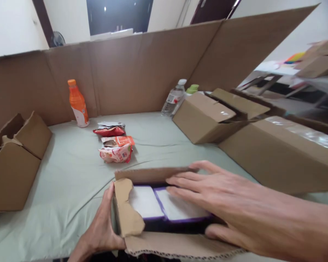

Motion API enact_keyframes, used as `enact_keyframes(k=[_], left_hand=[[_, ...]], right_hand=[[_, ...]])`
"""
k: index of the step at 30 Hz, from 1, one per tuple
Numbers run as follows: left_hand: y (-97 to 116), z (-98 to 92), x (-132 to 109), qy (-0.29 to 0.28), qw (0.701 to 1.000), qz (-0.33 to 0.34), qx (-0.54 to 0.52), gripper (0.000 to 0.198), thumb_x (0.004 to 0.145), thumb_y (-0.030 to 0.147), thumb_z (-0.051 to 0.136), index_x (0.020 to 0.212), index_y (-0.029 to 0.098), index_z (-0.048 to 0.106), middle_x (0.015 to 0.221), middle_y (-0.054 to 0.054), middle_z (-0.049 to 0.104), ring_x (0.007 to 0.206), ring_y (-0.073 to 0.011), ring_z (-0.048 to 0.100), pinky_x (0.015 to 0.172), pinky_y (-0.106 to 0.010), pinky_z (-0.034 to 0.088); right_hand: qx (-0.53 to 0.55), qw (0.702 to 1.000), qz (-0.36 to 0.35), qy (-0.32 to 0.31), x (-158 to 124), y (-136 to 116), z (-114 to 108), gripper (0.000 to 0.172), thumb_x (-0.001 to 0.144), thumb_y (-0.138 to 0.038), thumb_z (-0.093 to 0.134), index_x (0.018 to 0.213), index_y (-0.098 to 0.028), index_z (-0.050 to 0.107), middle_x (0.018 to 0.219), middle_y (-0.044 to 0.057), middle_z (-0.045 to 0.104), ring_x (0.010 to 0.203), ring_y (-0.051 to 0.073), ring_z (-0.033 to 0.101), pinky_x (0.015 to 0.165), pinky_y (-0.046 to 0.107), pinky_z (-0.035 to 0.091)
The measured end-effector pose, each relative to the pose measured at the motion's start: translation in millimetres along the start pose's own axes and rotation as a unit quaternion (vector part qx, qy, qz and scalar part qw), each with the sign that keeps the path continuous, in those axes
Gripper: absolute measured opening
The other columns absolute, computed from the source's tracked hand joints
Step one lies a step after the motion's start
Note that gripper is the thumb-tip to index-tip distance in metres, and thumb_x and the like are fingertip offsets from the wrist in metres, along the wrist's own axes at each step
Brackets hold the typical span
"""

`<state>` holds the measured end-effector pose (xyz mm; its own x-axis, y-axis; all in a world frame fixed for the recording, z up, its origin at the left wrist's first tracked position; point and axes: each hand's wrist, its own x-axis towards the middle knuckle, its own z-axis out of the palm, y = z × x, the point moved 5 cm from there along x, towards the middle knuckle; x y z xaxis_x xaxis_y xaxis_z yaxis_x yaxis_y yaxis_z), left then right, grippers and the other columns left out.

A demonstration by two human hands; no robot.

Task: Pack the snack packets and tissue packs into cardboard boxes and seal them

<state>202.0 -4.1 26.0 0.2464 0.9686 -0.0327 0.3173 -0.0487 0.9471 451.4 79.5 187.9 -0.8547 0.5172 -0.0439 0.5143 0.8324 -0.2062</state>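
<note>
An open cardboard box (155,175) sits at the near edge of the table, its flaps folded outward and its left flap torn. Inside lie two white packs with purple edges, the left pack (144,200) beside the right pack (177,209). My left hand (102,225) is closed around the box's left end, thumb near the front corner and fingers along the side. Over the right part of the box my right hand (207,193) reaches with fingers stretched out, slightly blurred. Its fingertips are above or on the right pack, and its thumb is by the near flap.
Crumpled snack packets (116,153) lie mid-table. An orange bottle (78,105) and a clear bottle (175,98) stand near the cardboard screen (131,72). One open box (13,171) is at left; a smaller box (205,120) and a larger box (284,156) are at right.
</note>
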Motion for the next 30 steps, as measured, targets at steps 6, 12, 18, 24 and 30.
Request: enact_keyframes(k=[6,12,18,24,30], left_hand=[[1.2,-0.4,4.2,-0.014,0.999,0.007,0.030,0.145,0.061,0.048,0.094,0.166,0.023,-0.004,0.172,-0.020,0.013,0.159,-0.0455,0.010,0.128,-0.062,0.016],[1.5,-0.2,6.0,-0.017,0.999,0.019,0.027,0.147,0.060,0.046,0.095,0.166,0.024,-0.004,0.172,-0.019,0.013,0.158,-0.0458,0.013,0.128,-0.061,0.018],[1.0,-0.8,7.8,-0.015,0.999,0.019,0.036,0.144,0.059,0.044,0.094,0.166,0.024,0.001,0.172,-0.017,0.016,0.157,-0.0440,0.018,0.129,-0.058,0.017],[7.7,-4.1,5.8,-0.009,0.999,0.035,0.038,0.140,0.062,0.045,0.092,0.166,0.023,0.002,0.172,-0.016,0.017,0.157,-0.0442,0.019,0.129,-0.056,0.020],[17.3,-3.3,-7.3,0.002,0.999,0.045,0.021,0.136,0.063,0.044,0.091,0.166,0.023,0.006,0.169,-0.017,0.023,0.157,-0.0439,0.019,0.128,-0.058,0.020]], right_hand=[[0.022,0.994,0.030,-0.101,0.2,-8.8,22.3,0.069,0.071,-0.018,0.070,0.139,-0.017,0.064,0.142,0.016,0.065,0.126,0.038,0.064,0.105,0.053,0.054],[0.085,0.983,0.059,-0.154,-2.8,20.2,38.0,0.072,0.080,-0.029,0.068,0.150,-0.016,0.056,0.147,0.017,0.061,0.133,0.037,0.060,0.110,0.053,0.052],[0.063,0.987,0.072,-0.131,4.9,8.3,65.5,0.070,0.071,-0.019,0.066,0.141,-0.016,0.063,0.140,0.019,0.065,0.129,0.038,0.062,0.107,0.055,0.053],[0.045,0.995,0.076,0.042,-37.5,15.3,8.7,0.059,0.076,-0.037,0.064,0.135,-0.041,0.062,0.115,0.009,0.076,0.099,0.039,0.071,0.081,0.055,0.063],[0.147,0.930,0.166,0.293,-11.7,59.0,-61.2,0.043,0.082,-0.063,0.064,0.121,-0.045,0.061,0.099,0.001,0.075,0.081,0.031,0.071,0.061,0.044,0.060]])
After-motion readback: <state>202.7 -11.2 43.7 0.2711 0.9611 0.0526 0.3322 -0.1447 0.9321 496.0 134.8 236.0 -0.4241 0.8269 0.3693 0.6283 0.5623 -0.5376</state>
